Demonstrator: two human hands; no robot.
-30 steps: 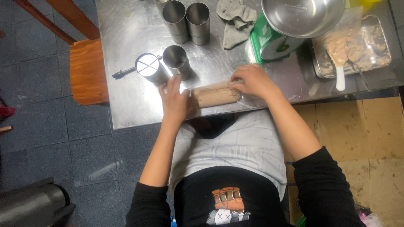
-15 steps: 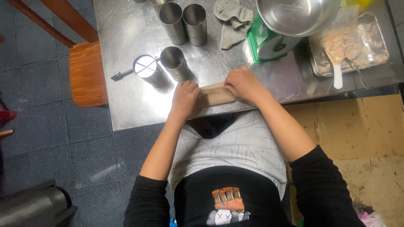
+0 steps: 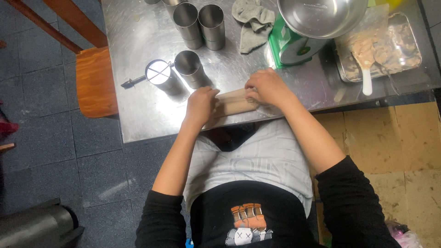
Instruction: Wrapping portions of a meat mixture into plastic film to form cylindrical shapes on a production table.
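1. A stainless steel table is seen from above; all the work items are carried on its top.
2. A wooden chair is placed at the left edge of the table.
3. A large steel bowl is seated on a green kitchen scale at the far side of the table.
4. A rectangular metal tray holding a brownish paste is located at the right end; a white spatula is laid in it with the handle over the near rim.
5. A grey cloth is left crumpled just left of the scale.
6. Two upright steel cylinders are stood touching at the far side. A third steel cylinder and a capped cylinder with a side handle are stood nearer, just beyond the left hand.
7. A pale roll of dough is laid lengthwise near the front edge of the table, between both hands.
8. The left hand is pressed on the left end of the roll, fingers together and curved over it.
9. The right hand is laid over the right end, fingers bent down and closed around it.
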